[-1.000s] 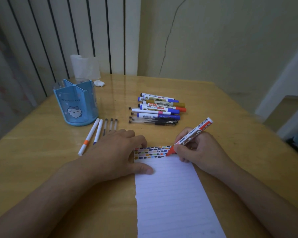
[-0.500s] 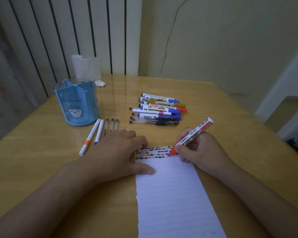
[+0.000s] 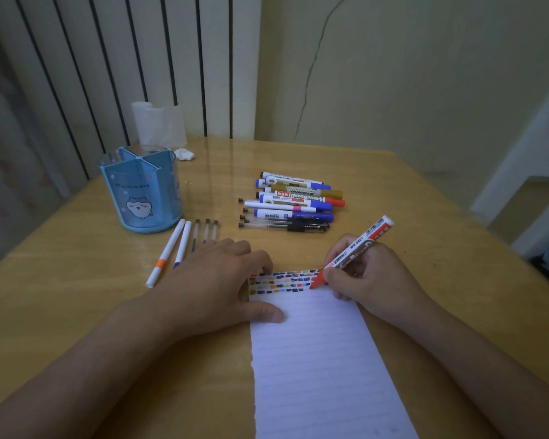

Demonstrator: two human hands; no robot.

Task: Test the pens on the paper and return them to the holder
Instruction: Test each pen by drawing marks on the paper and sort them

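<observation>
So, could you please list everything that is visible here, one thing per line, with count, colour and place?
table: one, light wood, under everything.
lined paper: one sheet, white, centre front; rows of coloured test marks along its far edge.
red marker: one, white barrel with red tip, tip at the paper's far right corner.
pen holder: one, blue, divided, far left.
loose pens: five, two white and three thin clear, lying right of the holder's base.
pile of markers and pens: about ten, mixed colours, far centre.
tissue roll: one, white, behind the holder.
crumpled tissue: one, white, beside the holder.
left hand: presses the paper's left edge.
right hand: grips the red marker.
</observation>
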